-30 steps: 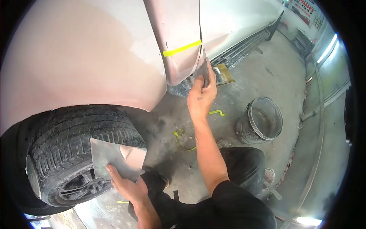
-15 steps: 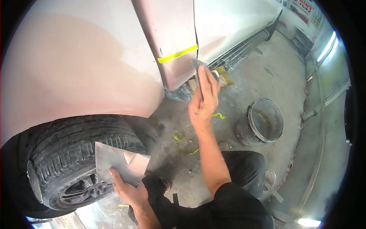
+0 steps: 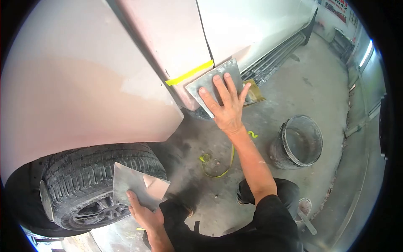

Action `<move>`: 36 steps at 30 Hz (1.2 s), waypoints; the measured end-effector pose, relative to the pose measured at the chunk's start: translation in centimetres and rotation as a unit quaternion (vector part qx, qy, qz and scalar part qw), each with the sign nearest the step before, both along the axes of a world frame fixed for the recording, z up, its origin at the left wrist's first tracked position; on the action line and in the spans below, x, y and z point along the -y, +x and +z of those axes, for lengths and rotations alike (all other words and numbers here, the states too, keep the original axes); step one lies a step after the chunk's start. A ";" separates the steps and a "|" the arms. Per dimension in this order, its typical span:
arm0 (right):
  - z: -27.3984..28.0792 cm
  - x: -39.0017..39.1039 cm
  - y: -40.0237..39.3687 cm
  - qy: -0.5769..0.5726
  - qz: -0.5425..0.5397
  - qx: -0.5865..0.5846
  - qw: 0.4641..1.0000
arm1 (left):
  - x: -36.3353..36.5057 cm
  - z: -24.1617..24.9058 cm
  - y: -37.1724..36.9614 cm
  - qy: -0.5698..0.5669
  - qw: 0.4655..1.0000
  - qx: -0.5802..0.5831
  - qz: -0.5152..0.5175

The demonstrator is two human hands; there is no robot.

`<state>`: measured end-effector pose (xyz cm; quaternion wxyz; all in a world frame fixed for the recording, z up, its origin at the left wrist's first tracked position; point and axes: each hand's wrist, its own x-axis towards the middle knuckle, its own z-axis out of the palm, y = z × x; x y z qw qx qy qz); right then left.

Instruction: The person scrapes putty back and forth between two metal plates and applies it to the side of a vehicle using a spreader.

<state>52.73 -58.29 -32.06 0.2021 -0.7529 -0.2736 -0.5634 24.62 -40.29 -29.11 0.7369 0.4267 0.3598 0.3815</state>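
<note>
My right hand (image 3: 228, 110) presses a wide, flat grey filler spreader (image 3: 231, 72) against the car's lower body panel (image 3: 183, 93), just below a strip of yellow masking tape (image 3: 189, 73). Its fingers fan out over the spreader, with the thumb hidden. In my left hand (image 3: 145, 215) is a thin grey mixing plate (image 3: 128, 178) with a patch of pinkish filler (image 3: 155, 187) on it; the thumb lies on top and the other fingers are underneath. The plate is in front of the tyre (image 3: 96, 172).
A dusty bucket (image 3: 282, 147) stands on the floor to the right. Loose yellow tape (image 3: 232, 157) lies on the concrete. Behind my right hand is a brown sheet (image 3: 256, 99) by the running board (image 3: 277, 56). A small tub (image 3: 305, 204) with a stick sits beside my knee.
My right hand has turned the spreader from edge-on to broad side facing me, and its fingers have spread. The view has shifted slightly; my left hand still holds the plate.
</note>
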 end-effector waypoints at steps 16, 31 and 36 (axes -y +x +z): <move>0.3 -0.4 -1.8 0.007 0.042 -0.028 0.999 | 0.7 -1.4 1.0 0.014 0.995 0.059 -0.076; -0.9 -0.7 -2.3 -0.013 0.029 -0.052 0.998 | 1.2 -0.8 1.3 0.003 0.996 0.056 -0.070; 0.7 -2.0 -1.4 0.019 0.046 0.039 0.998 | 1.2 -0.9 1.4 0.011 0.996 0.053 -0.075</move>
